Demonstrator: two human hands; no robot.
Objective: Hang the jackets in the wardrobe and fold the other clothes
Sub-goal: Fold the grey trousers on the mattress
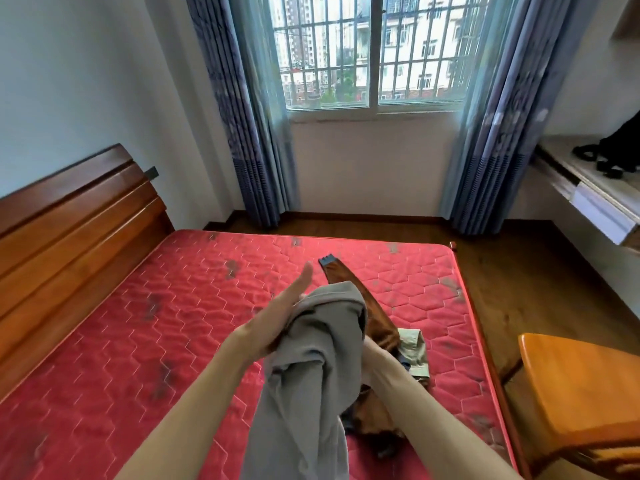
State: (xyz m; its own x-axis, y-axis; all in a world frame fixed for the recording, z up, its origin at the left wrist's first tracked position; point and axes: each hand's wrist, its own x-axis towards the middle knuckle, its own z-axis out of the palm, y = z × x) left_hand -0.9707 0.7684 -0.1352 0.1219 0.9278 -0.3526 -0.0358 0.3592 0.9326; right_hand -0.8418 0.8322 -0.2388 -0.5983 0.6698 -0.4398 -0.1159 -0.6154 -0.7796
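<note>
Your left hand [277, 317] lies flat, fingers straight, against the grey garment [318, 358] raised over the mattress [138, 323], probably to steady it for folding. Your right hand [372, 353] is buried in the cloth, so I cannot tell its grip.

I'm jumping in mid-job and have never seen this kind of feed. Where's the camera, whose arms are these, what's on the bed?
No machine here: one camera on a person's head looks forward and down at their bare hands. The left hand lies flat, fingers straight, against a grey garment held up over the red mattress. The right hand reaches behind that garment; its fingers are hidden. On the mattress lie a brown garment and a pale green garment. A wooden chair stands at the right.
</note>
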